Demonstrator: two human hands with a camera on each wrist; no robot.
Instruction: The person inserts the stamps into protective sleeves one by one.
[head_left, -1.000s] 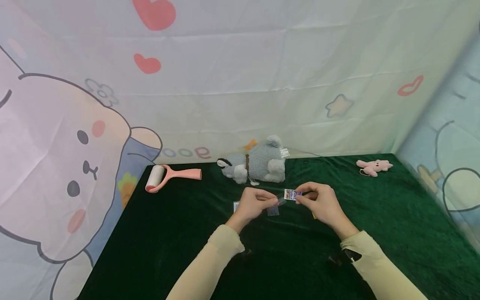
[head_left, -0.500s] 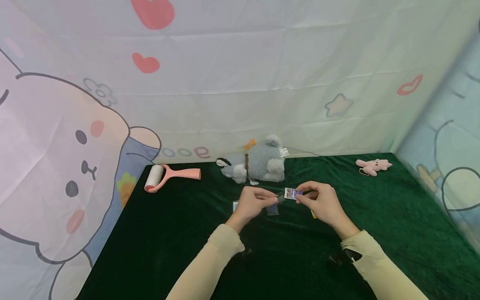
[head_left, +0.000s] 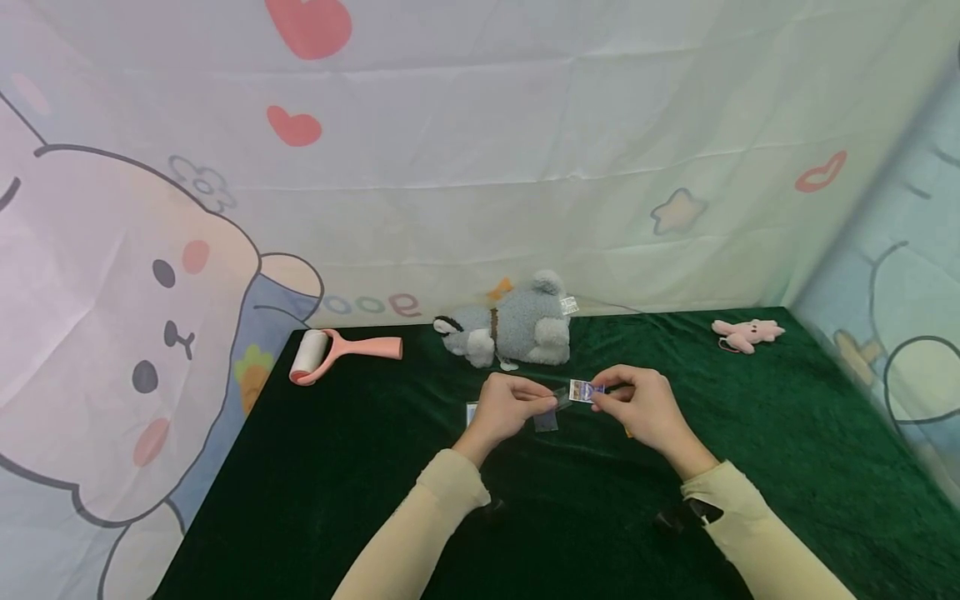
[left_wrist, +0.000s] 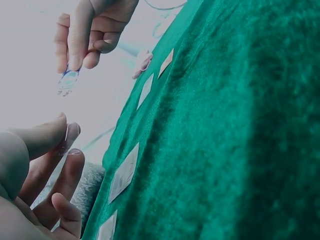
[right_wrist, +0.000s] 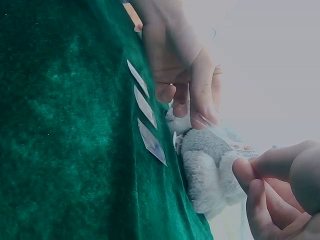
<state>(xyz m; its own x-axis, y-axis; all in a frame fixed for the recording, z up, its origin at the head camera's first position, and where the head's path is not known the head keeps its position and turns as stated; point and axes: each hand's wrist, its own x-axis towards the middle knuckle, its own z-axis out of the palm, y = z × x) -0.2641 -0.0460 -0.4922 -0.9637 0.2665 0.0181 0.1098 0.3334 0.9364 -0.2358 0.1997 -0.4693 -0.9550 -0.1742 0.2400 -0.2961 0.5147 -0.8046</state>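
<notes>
The left hand pinches a clear sleeve between thumb and fingers. The right hand pinches a small printed card just beside the sleeve, above the green cloth. Flat pieces lie on the cloth nearby. Beyond: a grey plush toy, centre; a lint roller, left; a pink toy, right.

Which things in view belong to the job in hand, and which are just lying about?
Seemingly in the job:
- small printed card, pinched by the right hand
- clear plastic piece, pinched by the left hand
- flat pieces lying near the hands, probably

Apparently just lying about:
- lint roller
- grey plush animal
- small pink toy
</notes>
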